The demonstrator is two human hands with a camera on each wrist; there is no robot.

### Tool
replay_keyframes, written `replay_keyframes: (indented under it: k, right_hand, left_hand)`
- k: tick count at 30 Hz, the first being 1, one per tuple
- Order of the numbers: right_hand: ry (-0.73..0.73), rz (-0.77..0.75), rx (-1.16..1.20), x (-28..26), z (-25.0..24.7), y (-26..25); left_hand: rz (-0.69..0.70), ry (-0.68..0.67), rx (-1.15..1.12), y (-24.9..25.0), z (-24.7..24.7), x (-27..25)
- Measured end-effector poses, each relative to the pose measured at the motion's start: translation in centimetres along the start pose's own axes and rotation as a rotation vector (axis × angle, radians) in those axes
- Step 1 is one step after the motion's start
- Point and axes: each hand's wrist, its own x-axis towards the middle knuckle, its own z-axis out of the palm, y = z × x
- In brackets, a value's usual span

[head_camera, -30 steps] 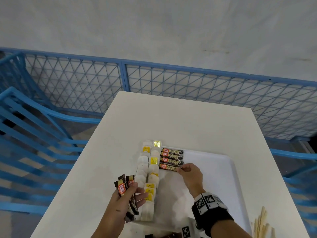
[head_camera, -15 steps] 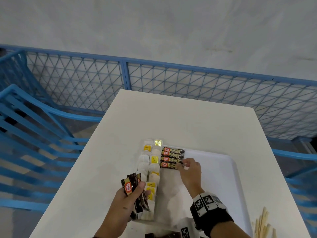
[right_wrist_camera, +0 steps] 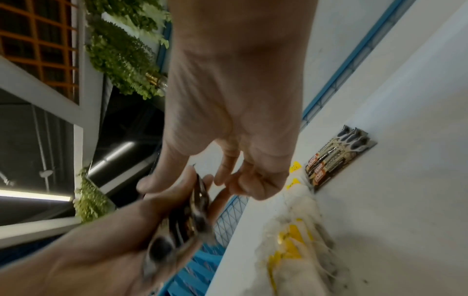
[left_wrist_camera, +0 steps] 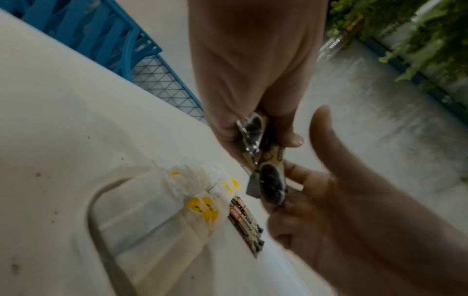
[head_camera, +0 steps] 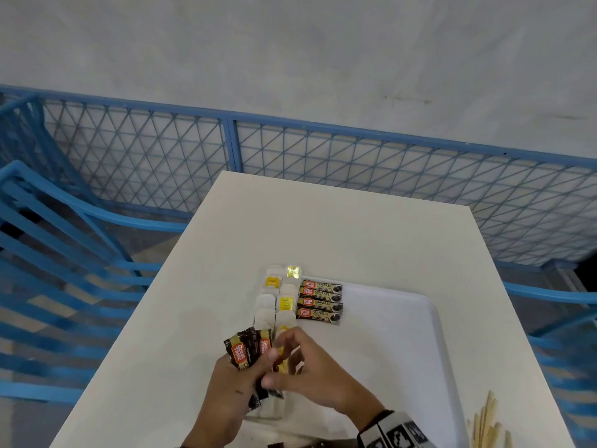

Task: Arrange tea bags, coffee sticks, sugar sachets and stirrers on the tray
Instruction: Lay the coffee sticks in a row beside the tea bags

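Having left the row of four coffee sticks [head_camera: 319, 301] on the tray [head_camera: 397, 334], where it rested a second ago, the right hand [head_camera: 310, 370] now sits at lower centre of the head view, against the left hand [head_camera: 232, 386]. Right fingers [left_wrist_camera: 291, 174] pinch the end of one stick in the bundle of coffee sticks [head_camera: 250, 349]. Left fingers curl around that bundle, held above the tea bags [head_camera: 277, 299] along the tray's left edge. Stirrers [head_camera: 487, 425] lie on the desk [head_camera: 323, 227], lower right.
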Motion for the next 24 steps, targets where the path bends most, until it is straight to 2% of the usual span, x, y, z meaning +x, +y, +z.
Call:
replay_keyframes:
  k: [3, 5, 10, 15, 24]
  right_hand:
    - [-0.026, 0.007, -0.088, -0.3, 0.4, 0.9]
    - [-0.007, 0.004, -0.065, -0.3, 0.5, 1.3]
    - [0.096, 0.008, 0.224, -0.2, -0.1, 1.5]
    - [0.171, 0.001, 0.310, -0.7, -1.1, 1.1]
    - [0.335, 0.073, 0.453, -0.7, -2.3, 2.7]
  left_hand:
    - [0.027, 0.028, -0.035, 0.3, 0.0, -0.1]
    - [0.041, 0.042, -0.053, 0.1, -0.2, 0.0]
    - [0.045, 0.088, -0.120, 0.0, -0.9, 0.4]
    - [0.034, 0.156, -0.059, -0.3, -1.2, 0.4]
    - [0.036, 0.159, 0.120, -0.6, -0.4, 0.0]
